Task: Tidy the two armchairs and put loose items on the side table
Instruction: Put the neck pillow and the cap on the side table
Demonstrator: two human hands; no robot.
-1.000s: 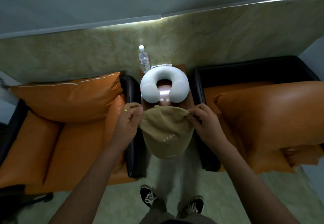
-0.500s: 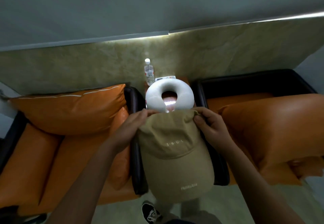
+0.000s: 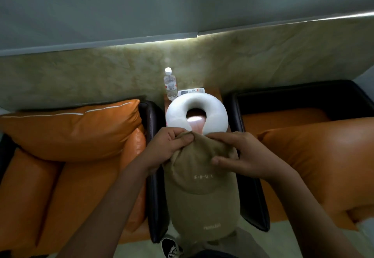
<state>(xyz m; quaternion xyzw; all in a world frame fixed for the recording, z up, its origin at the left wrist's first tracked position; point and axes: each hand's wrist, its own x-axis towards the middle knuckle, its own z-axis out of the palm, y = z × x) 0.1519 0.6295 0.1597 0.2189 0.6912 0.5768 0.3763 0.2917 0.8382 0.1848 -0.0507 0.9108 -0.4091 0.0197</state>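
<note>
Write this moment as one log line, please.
left hand: grips cap | right hand: grips cap | neck pillow, bottle: on side table

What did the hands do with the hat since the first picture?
Both hands, left and right, kept hold of the tan cap and slid together, bunching its back. The neck pillow, water bottle and remote stayed put on the side table.
</note>
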